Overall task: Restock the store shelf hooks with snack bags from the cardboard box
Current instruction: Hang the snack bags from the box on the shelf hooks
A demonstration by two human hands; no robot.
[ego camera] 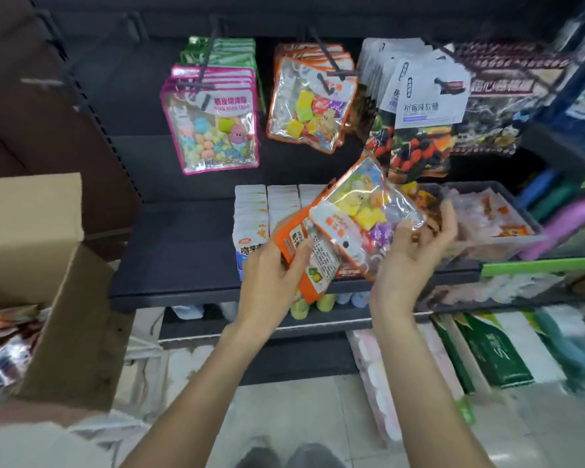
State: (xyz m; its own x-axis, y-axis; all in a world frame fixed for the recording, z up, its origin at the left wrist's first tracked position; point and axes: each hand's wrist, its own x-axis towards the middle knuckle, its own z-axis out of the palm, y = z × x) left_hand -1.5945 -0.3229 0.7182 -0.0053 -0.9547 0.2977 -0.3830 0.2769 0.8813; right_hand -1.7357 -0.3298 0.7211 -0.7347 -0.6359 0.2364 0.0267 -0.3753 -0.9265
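My left hand (273, 265) grips an orange-edged snack bag (309, 258) with its printed back facing me. My right hand (416, 251) holds a second orange-edged clear bag (365, 211) of coloured candies from below, tilted up toward the hooks. Both bags overlap in front of the lower shelf. Above them, a hook (321, 67) carries matching orange-edged bags (309, 106). The open cardboard box (65, 298) stands at the left with more bags (7, 336) inside.
Pink-edged candy bags (213, 126) hang at the left hook, white and dark berry bags (423, 123) at the right. Small white packs (267, 211) and a clear bin (497, 224) sit on the dark shelf (176, 261). Packs stand on the floor at the lower right.
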